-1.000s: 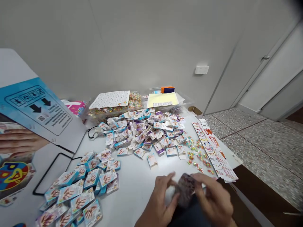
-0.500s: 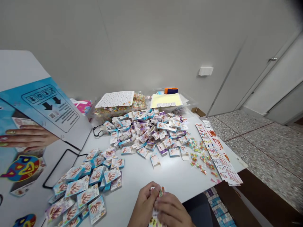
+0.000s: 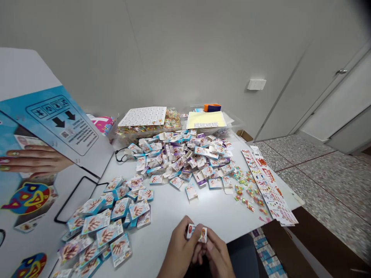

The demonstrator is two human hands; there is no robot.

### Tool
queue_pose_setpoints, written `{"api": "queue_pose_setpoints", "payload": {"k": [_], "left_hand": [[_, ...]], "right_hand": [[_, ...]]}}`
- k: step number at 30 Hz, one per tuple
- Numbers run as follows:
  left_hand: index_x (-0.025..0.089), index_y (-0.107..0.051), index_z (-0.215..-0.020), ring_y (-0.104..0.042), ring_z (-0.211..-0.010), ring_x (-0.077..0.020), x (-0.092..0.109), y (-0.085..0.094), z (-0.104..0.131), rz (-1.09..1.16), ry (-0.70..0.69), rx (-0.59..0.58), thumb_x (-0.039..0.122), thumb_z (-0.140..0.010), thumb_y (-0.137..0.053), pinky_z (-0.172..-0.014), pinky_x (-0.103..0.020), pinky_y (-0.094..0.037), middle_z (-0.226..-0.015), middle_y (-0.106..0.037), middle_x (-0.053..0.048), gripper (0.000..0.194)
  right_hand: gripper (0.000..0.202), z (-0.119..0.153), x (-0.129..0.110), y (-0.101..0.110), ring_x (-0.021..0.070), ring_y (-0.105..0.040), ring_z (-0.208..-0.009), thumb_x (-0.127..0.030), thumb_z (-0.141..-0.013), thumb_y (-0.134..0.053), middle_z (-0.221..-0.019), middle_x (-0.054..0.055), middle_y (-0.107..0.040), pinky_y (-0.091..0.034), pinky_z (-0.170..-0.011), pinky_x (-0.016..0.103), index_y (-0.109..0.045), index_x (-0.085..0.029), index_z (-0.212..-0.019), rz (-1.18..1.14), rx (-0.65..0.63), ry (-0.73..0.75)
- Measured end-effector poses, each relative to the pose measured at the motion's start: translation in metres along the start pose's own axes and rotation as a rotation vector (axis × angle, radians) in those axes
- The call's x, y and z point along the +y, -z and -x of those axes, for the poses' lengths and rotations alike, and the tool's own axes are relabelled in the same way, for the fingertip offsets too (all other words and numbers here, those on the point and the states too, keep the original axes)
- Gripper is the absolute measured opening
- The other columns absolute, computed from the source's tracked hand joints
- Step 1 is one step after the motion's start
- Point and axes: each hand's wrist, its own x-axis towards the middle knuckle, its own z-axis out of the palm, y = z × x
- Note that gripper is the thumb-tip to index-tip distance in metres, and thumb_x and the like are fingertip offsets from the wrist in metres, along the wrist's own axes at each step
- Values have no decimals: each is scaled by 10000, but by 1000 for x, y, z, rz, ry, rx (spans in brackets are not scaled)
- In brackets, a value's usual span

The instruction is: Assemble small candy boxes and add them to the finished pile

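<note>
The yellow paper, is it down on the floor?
No, the yellow paper lies on a clear tub by the wall.

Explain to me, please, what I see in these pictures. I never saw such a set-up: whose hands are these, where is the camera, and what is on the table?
There is no robot here. A person works with two bare hands, and the only camera, worn on the head, looks forward and down. On the white table, closed small boxes printed with hands are heaped at the left. In the middle lies a bigger heap of boxes, many open. To its right are colourful little packets and long sticker sheets. Clear tubs stand behind. The left hand and right hand together hold a small printed piece; the fingers partly hide it.
</note>
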Motion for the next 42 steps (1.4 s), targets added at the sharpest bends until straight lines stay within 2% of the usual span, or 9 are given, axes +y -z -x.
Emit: {"api": "queue_pose_setpoints", "payload": {"k": [4,7,10,12,15,20,26,35,42], "left_hand": [[201,-500,-667,-512,-640,-167,-1,2,-5,-224,-79,-76,526,-968,-498,-599,-266,-389,-624,-517,18,442],[200,-593,-755,-561,-654,-205,-1,7,-19,-453,-116,117,491,-1008,-428,-635,-311,-424,-657,-578,-11,419],[205,-655,-1158,-615,-1087,-304,-2,13,-41,-735,-376,277,384,-964,-575,-899,-415,-486,-1160,-677,-121,276],[232,-572,-1363,-469,-1346,-344,-5,14,-53,-918,-515,244,274,-916,-655,-1025,-468,-448,-1489,-508,-145,457],[224,-545,-1422,-467,-1341,-346,-10,11,-58,-1116,-531,190,221,-917,-654,-1019,-476,-456,-1518,-480,-158,517],[182,-564,-1422,-577,-1024,-317,-20,1,-38,-1151,-457,248,374,-903,-696,-891,-465,-488,-1114,-635,-145,568],[150,-513,-1448,-465,-1303,-392,-32,10,-21,-1082,-587,310,447,-887,-700,-1038,-549,-395,-1466,-496,-209,662],[148,-550,-1338,-600,-1137,-283,-28,31,-42,-914,-686,38,194,-966,-586,-966,-454,-528,-1253,-657,-136,376],[197,-471,-1386,-629,-1189,-274,-4,39,-40,-719,-1007,280,178,-959,-631,-1048,-505,-507,-1259,-678,-130,457]], "right_hand": [[404,-1,-16,16,135,-569,-533,-482,-1006,-499,-631,10,-631,-479,-513,221,-691,-176,-825,455,94,173],[262,-11,-18,48,147,-634,-545,-309,-1009,-500,-688,14,-697,-543,-571,234,-702,-182,-1118,724,239,417],[350,-26,-19,93,175,-704,-703,-178,-982,-459,-969,77,-757,-600,-709,305,-662,-202,-1266,967,433,621],[356,-37,-22,119,227,-709,-943,-120,-946,-429,-1186,122,-715,-598,-804,374,-718,-202,-1139,1170,483,706],[351,-49,-29,138,292,-631,-1101,-76,-890,-429,-1216,147,-697,-553,-881,443,-741,-168,-1024,1484,456,656],[252,-58,-30,133,353,-553,-1047,-213,-919,-519,-1319,213,-636,-464,-901,510,-739,-94,-948,1755,426,439],[317,-74,-29,141,337,-500,-1022,-303,-993,-485,-1263,151,-675,-396,-897,475,-753,-140,-945,1748,419,412],[271,-100,-49,148,324,-496,-1015,-297,-977,-538,-1104,151,-687,-312,-839,419,-762,-149,-1017,1828,369,305],[237,-107,-68,148,298,-516,-965,-203,-924,-532,-976,132,-699,-295,-810,412,-728,-165,-796,1820,390,356]]}}
